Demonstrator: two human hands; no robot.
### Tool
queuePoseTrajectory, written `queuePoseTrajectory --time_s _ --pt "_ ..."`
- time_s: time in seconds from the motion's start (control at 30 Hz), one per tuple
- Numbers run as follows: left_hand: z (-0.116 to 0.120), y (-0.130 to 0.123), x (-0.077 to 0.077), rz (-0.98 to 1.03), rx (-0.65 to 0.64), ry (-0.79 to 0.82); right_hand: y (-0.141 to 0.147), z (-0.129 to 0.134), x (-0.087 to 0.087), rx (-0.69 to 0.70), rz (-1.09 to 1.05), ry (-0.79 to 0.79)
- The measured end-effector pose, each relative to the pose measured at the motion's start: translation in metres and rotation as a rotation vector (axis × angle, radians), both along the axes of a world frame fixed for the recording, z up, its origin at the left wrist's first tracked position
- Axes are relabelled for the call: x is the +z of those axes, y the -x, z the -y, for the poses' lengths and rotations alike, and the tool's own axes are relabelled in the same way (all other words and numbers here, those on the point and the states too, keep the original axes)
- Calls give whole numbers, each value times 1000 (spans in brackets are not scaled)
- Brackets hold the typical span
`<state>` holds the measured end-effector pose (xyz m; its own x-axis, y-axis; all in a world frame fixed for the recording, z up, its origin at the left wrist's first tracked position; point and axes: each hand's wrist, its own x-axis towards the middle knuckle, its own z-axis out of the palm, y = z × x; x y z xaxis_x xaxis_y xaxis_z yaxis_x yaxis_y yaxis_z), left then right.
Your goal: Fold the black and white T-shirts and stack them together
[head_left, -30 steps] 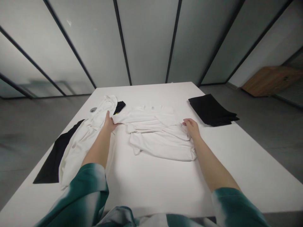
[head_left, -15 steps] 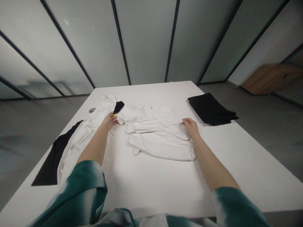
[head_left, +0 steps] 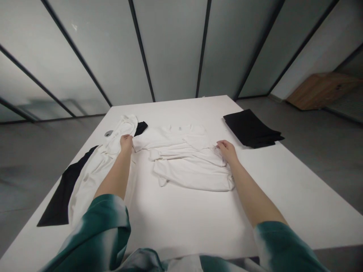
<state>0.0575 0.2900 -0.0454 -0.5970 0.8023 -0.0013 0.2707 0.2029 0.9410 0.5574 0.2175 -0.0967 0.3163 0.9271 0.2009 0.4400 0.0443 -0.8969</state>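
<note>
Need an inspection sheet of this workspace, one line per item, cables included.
Surface: white table, bare at front.
Job's things: creased white garment in the middle, lower part bunched.
Clutter: second white garment and black cloth left; black stack right; small grey disc far left.
Hands: left hand pinches the creased garment's left end; right hand at its right edge, grip unclear.
Cables: nothing seen.
Surroundings: frosted panels, grey floor, wooden piece right.
</note>
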Motion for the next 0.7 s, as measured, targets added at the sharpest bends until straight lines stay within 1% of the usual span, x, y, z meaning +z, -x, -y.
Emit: queuePoseTrajectory --time_s 0.07,0.1,0.13,0.2,0.27,0.37,0.4,0.43,0.5,0.57,0.63,0.7 --pt "5 -6 -5 -249 22 42 -1 -1 -2 0 -6 6" --pt "8 -9 -7 -391 10 62 -1 -1 -2 -1 -8 10" --pt "10 -13 -9 -518 -19 80 -1 -1 -2 -3 -8 11" --pt "11 -18 -10 -661 -80 115 -1 -1 -1 -7 -8 9" --pt "9 -20 -9 -698 -100 184 -1 0 0 -8 -1 9" --pt "2 -17 -7 -663 -119 328 0 1 2 -10 8 7" --pt "-1 -15 -5 -641 -139 346 0 1 2 -12 8 6" --pt "-3 -13 -3 -614 -163 338 1 1 2 -13 7 4" --pt "-7 -10 2 -561 -189 267 1 0 2 -14 7 -2" --pt "-9 -8 11 -550 -175 184 1 0 2 -12 9 -3" --pt "-10 -12 23 -616 -151 116 2 1 2 -12 13 1" --pt "-13 -24 38 -717 -172 36 2 1 3 -13 14 8"
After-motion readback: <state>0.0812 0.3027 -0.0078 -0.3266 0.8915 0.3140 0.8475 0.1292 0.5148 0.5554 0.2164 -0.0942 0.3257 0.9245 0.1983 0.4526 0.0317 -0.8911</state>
